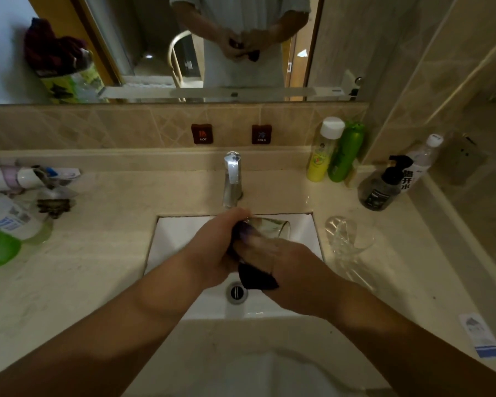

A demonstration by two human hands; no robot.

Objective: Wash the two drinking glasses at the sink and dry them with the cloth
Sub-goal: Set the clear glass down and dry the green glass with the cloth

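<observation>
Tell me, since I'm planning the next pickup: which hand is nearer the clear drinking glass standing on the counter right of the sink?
Right. The right hand is beside the counter glass; the left hand is farther, across the basin.

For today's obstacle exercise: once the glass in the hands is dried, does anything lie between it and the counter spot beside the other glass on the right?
Nothing visible does. The held glass sits over the sink; the counter between it and the second glass is bare.
</observation>
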